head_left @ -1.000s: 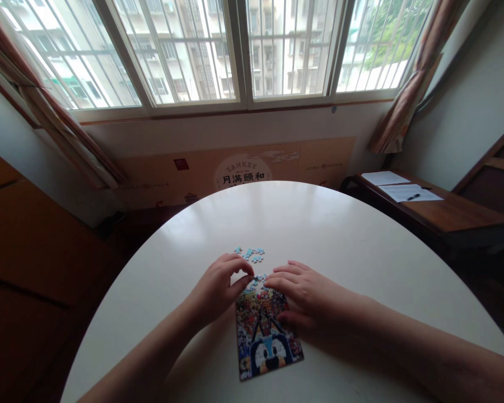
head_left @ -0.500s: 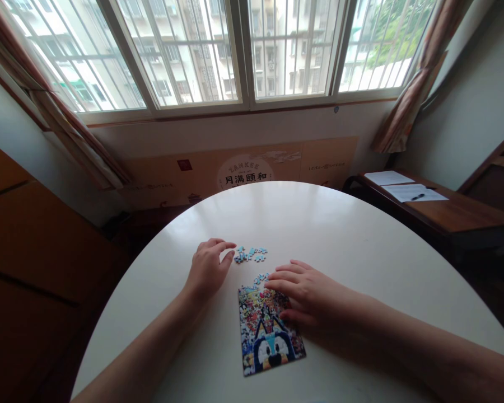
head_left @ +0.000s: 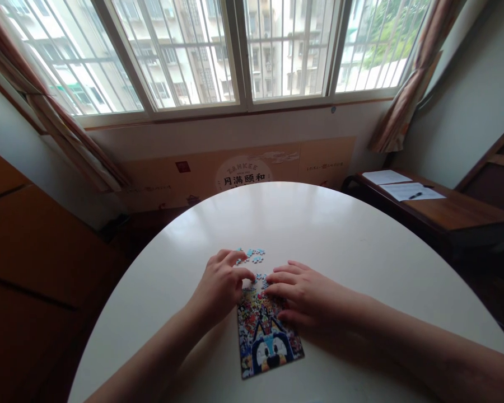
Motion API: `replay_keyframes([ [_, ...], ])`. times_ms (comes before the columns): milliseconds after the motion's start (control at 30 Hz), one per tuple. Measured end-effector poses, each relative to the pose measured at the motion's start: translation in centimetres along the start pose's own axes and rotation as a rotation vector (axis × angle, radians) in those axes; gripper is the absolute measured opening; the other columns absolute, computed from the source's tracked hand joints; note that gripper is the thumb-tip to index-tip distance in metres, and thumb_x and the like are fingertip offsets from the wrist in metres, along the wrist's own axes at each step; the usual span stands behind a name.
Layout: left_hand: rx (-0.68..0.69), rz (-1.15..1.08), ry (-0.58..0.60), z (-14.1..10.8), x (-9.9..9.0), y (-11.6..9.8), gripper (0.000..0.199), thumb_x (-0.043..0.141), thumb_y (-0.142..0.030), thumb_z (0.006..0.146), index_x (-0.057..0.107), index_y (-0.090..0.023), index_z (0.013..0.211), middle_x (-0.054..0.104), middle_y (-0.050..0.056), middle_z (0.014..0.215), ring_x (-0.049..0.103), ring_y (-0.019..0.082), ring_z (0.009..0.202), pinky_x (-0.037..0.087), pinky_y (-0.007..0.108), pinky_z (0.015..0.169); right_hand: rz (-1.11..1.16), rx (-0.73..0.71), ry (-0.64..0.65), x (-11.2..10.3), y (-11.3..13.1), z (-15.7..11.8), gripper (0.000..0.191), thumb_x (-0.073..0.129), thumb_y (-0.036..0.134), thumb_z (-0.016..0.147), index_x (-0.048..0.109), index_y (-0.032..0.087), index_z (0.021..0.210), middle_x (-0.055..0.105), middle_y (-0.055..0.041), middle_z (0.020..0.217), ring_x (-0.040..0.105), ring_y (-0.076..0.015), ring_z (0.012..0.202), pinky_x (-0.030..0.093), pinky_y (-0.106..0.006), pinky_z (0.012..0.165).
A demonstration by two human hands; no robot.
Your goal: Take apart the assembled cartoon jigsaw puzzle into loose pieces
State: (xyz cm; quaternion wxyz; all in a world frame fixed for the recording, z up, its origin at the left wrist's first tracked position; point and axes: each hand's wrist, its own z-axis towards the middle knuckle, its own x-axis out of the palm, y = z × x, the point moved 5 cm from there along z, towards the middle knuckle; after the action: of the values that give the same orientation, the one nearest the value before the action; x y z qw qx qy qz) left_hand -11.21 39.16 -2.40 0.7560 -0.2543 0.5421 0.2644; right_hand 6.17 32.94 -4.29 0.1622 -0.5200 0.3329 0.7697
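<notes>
A jigsaw puzzle (head_left: 273, 344) with a blue cartoon dog face and a crowded, colourful pattern lies flat on the white table. Past its far edge are small light-blue puzzle pieces (head_left: 258, 259), several of them in a loose group. My left hand (head_left: 222, 280) reaches over that group, thumb and forefinger apart, the thumb tip close to a few nearer pieces (head_left: 260, 277). Whether it touches any piece I cannot tell. Fingers spread, my right hand (head_left: 300, 291) rests at the puzzle's upper right edge, its fingertips beside the nearer pieces. Part of the puzzle's right side is hidden under it.
The round white table (head_left: 344, 240) extends around both arms. At the right, a brown wooden desk (head_left: 466, 211) holds papers (head_left: 411, 191) and a black pen (head_left: 415, 196). A printed cardboard panel (head_left: 159, 182) stands beneath the barred window (head_left: 180, 56).
My left hand has moved right and slightly nearer, from beside the loose pieces to over them and the puzzle's top left corner. My right hand stays nearly still. The view has shifted slightly.
</notes>
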Motion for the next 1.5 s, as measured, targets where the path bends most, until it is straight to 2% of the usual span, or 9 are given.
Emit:
replay_keyframes([
  [267, -0.079, 0.192, -0.053, -0.4, 0.5, 0.8, 0.041, 0.055, -0.007, 0.084, 0.075, -0.029, 0.113, 0.059, 0.012, 0.135, 0.050, 0.036, 0.123, 0.043, 0.058, 0.101, -0.006, 0.010, 0.014, 0.2, -0.2, -0.1, 0.043, 0.061, 0.042, 0.093, 0.058, 0.026, 0.133, 0.056, -0.0068, 0.137, 0.051, -0.0227, 0.127, 0.030, -0.047, 0.116],
  [467, -0.065, 0.132, -0.076, -0.5, 0.3, 0.3, 0.046, 0.048, -0.004, 0.086, 0.070, -0.023, 0.122, 0.057, 0.013, 0.137, 0.049, 0.034, 0.127, 0.043, 0.057, 0.103, -0.022, -0.015, -0.029, 0.1, -0.3, -0.2, 0.044, 0.061, 0.042, 0.093, 0.057, 0.026, 0.134, 0.054, -0.0061, 0.141, 0.051, -0.0227, 0.127, 0.036, -0.046, 0.113],
  [600, -0.036, 0.049, -0.103, -0.5, -0.5, -0.5, 0.037, 0.050, -0.008, 0.089, 0.071, -0.021, 0.117, 0.060, 0.011, 0.133, 0.051, 0.033, 0.124, 0.044, 0.057, 0.102, -0.051, 0.014, -0.085, -0.7, -0.8, -0.6, 0.039, 0.060, 0.039, 0.095, 0.059, 0.024, 0.131, 0.055, -0.0078, 0.141, 0.051, -0.0224, 0.128, 0.037, -0.047, 0.113],
  [733, 0.003, -0.007, -0.089, -0.7, -0.5, -1.2, 0.027, 0.058, -0.013, 0.088, 0.073, -0.023, 0.109, 0.061, 0.010, 0.132, 0.051, 0.034, 0.123, 0.044, 0.058, 0.102, -0.043, 0.019, -0.077, -1.2, -0.9, -0.8, 0.026, 0.061, 0.034, 0.093, 0.067, 0.024, 0.116, 0.064, -0.0050, 0.126, 0.057, -0.0203, 0.119, 0.037, -0.046, 0.112],
  [967, 0.047, -0.038, -0.052, -0.9, 0.5, -2.1, 0.016, 0.064, -0.024, 0.089, 0.074, -0.024, 0.103, 0.060, 0.010, 0.133, 0.050, 0.034, 0.124, 0.041, 0.058, 0.105, -0.025, -0.022, -0.065, -0.2, -0.3, -0.5, 0.033, 0.061, 0.039, 0.092, 0.064, 0.024, 0.122, 0.063, -0.0056, 0.126, 0.057, -0.0211, 0.116, 0.038, -0.044, 0.109],
  [1300, 0.019, -0.047, -0.005, -0.6, 1.0, -2.1, 0.016, 0.065, -0.021, 0.087, 0.071, -0.023, 0.103, 0.059, 0.009, 0.135, 0.050, 0.033, 0.126, 0.040, 0.058, 0.108, -0.047, 0.011, -0.056, -0.2, 0.0, -0.4, 0.033, 0.061, 0.041, 0.093, 0.063, 0.025, 0.122, 0.063, -0.0051, 0.125, 0.057, -0.0220, 0.116, 0.036, -0.047, 0.109],
  [1500, -0.004, -0.049, 0.007, -0.6, 1.3, -1.9, 0.014, 0.066, -0.022, 0.087, 0.069, -0.020, 0.100, 0.059, 0.011, 0.136, 0.049, 0.034, 0.128, 0.039, 0.057, 0.109, -0.052, 0.009, -0.059, -0.2, 0.1, -0.2, 0.033, 0.061, 0.041, 0.093, 0.063, 0.025, 0.122, 0.063, -0.0042, 0.124, 0.057, -0.0205, 0.115, 0.036, -0.044, 0.109],
])
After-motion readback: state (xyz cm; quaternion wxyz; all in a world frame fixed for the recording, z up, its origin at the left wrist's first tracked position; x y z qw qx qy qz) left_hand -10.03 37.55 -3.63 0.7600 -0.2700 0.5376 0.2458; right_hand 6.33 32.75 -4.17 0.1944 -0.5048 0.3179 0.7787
